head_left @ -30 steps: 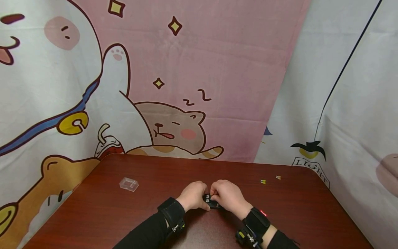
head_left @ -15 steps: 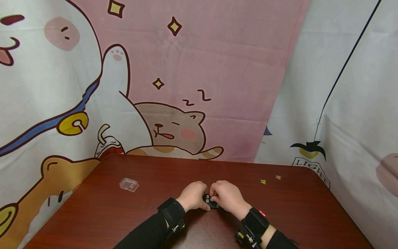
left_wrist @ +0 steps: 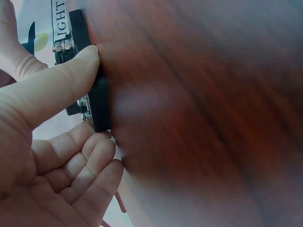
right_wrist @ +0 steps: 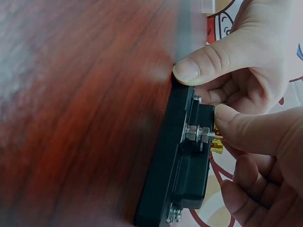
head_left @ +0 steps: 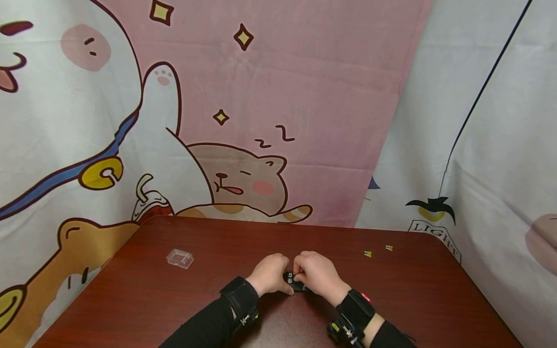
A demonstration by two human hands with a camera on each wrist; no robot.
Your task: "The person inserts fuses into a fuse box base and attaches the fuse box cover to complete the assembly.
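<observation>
In the head view my left hand point(head_left: 270, 274) grips the left end of a black terminal block point(right_wrist: 191, 182) standing on the table. Its thumb lies along the near side, also seen in the left wrist view, and its fingers are on the far side. Metal bolts with nuts and washers point(right_wrist: 196, 133) stick up from the block. My right hand point(head_left: 319, 274) is over the block, thumb and fingers pinching a small yellow piece point(right_wrist: 217, 145) beside a bolt end. Most of that piece is hidden by the fingers.
Two small pronged pieces lie at the back right: a yellow one point(head_left: 368, 254) and a paler one point(head_left: 389, 248). A clear plastic box point(head_left: 180, 258) sits on the left of the brown table point(head_left: 217, 241). A printed cloth point(head_left: 326, 121) hangs behind.
</observation>
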